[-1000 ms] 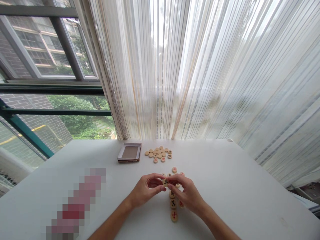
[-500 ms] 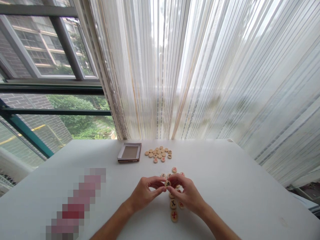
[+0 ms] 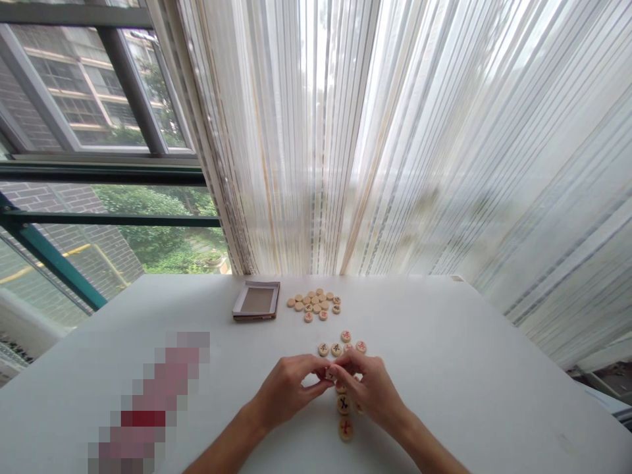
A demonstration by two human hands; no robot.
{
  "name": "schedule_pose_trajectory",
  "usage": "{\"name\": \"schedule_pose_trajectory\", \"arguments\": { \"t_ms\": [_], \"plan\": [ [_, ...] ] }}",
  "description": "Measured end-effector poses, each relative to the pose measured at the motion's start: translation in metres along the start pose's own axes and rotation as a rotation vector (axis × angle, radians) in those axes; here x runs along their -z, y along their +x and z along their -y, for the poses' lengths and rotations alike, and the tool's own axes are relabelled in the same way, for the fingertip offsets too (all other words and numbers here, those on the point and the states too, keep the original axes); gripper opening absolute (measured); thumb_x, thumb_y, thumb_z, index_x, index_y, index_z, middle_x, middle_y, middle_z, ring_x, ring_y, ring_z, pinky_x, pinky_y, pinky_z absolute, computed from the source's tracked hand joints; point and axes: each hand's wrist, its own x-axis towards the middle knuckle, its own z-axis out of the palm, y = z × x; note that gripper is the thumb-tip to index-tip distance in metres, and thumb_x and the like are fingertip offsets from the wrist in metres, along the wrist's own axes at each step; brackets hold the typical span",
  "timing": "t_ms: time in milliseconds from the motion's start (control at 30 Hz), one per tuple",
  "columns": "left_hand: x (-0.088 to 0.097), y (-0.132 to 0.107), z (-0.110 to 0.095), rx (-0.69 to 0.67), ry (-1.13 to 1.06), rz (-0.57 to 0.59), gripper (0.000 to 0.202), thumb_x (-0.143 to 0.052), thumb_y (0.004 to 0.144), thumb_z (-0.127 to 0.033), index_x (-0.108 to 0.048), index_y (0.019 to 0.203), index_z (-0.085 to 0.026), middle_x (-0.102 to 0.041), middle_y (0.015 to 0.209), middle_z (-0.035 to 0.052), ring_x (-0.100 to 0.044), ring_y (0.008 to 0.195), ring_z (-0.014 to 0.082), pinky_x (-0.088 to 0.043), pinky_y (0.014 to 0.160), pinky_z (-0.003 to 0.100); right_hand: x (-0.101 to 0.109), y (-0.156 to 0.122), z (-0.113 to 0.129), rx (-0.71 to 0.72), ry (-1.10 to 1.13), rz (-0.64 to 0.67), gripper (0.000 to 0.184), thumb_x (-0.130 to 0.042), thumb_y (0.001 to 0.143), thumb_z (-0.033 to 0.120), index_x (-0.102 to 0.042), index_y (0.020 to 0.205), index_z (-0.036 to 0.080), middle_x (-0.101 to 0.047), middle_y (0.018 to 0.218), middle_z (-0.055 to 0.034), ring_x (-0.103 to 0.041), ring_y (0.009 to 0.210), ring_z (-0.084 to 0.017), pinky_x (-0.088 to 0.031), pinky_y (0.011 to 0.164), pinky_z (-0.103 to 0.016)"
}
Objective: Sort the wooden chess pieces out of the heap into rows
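Note:
Between the fingertips of my left hand point(image 3: 296, 385) and my right hand point(image 3: 368, 385) is a round wooden xiangqi piece point(image 3: 330, 374), mostly covered by the fingers. Both hands are closed in a pinch on it, just above the table. Below them stand a black-marked piece point(image 3: 343, 403) and, nearest me, a red-marked piece point(image 3: 345, 429), in a column. More pieces lie just beyond my fingers: two with black characters point(image 3: 330, 349) and red ones, among them a red piece point(image 3: 346, 336). My right hand hides part of this group.
Farther back on the white table point(image 3: 429, 316) lies a cluster of xiangqi pieces point(image 3: 315, 301), many showing blank faces. Left of it stands an open shallow box point(image 3: 257, 301). A blurred-out pinkish strip point(image 3: 153, 401) lies at the left. Curtains point(image 3: 326, 164) hang behind.
Both hands have come slightly nearer me with the held piece. Its face, plainly visible before, is now tilted and largely hidden by my fingers.

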Motion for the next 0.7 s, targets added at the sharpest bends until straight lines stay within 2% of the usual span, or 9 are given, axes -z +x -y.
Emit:
{"name": "schedule_pose_trajectory", "arguments": {
  "t_ms": [400, 567, 700],
  "plan": [
    [-0.0019, 0.0006, 0.0052, 0.061, -0.103, -0.059, 0.024, -0.072, 0.084, -0.03, -0.073, 0.107, -0.022, -0.077, 0.089, 0.004, -0.072, 0.078, 0.0194, -0.057, 0.075, 0.027, 0.0072, 0.0029, 0.0066, -0.044, 0.132, 0.086, 0.025, -0.056, 0.094, 0.041, -0.068, 0.093, 0.019, -0.074, 0.08, -0.0057, -0.072, 0.073, -0.02, -0.057, 0.068, -0.031],
    [-0.0027, 0.0007, 0.0071, 0.059, -0.156, -0.111, 0.022, -0.073, 0.082, -0.024, -0.071, 0.103, -0.02, -0.076, 0.086, 0.0023, -0.072, 0.076, 0.0171, -0.057, 0.075, 0.025, 0.0084, 0.0031, 0.0097, -0.042, 0.164, 0.119, 0.023, -0.058, 0.093, 0.038, -0.067, 0.102, 0.019, -0.074, 0.091, -0.0065, -0.072, 0.081, -0.02, -0.056, 0.075, -0.031],
    [-0.0036, 0.0011, 0.008, 0.1, -0.221, -0.132, 0.022, -0.076, 0.08, -0.025, -0.07, 0.1, -0.018, -0.076, 0.084, 0.0028, -0.072, 0.076, 0.018, -0.059, 0.074, 0.026, 0.0079, 0.0033, 0.0095, -0.033, 0.16, 0.113, 0.019, -0.06, 0.092, 0.035, -0.066, 0.102, 0.02, -0.073, 0.088, -0.0047, -0.071, 0.081, -0.02, -0.056, 0.076, -0.031]
  ]
}}
